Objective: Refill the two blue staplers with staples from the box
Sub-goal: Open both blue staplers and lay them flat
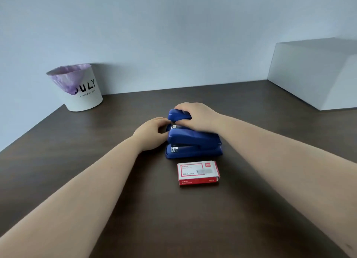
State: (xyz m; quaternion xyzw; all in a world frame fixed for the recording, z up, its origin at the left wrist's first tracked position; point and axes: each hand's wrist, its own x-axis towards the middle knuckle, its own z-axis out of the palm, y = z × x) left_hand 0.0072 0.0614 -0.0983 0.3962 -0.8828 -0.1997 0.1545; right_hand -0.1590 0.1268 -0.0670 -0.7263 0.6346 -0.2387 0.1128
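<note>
Hands meet at the far blue plastic stapler (178,116) on the dark wooden tabletop (251,122): right hand (199,116) fingers clasp its lid, left hand (152,134) fingers steady its front. Near blue stapler (193,145) and red-and-white cardboard staple box (198,173) wait closed; a slipping lid could snap shut.

A dark wood-grain table (135,209) meets a pale wall. On it lie two blue staplers, the near stapler (193,146) just before the far stapler (179,116), with a red-and-white staple box (198,172) nearer still. A white bin (85,97) stands at the back left, a white block (316,74) at the back right.
</note>
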